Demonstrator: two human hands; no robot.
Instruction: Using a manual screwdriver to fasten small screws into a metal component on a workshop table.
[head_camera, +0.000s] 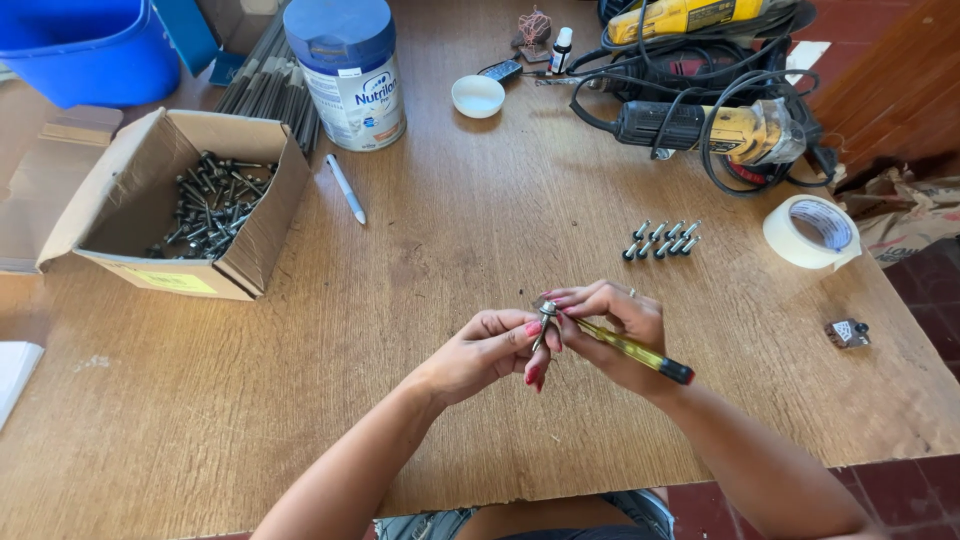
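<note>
Just in front of the row of finished bolts (662, 238), our left hand (490, 352) pinches a bolt (545, 318) tight so it stays steady while our right hand (612, 325) grips the yellow screwdriver (632, 351) against it.

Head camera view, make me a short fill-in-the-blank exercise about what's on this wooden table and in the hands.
1. The right hand holds a yellow-handled ____ with a dark end cap.
2. The left hand pinches a small metal bolt between its ____.
3. The open cardboard box of dark bolts lies to the person's ____.
4. The roll of pale masking tape lies at the table's ____ edge.

Missing words: screwdriver; fingertips; left; right
</note>
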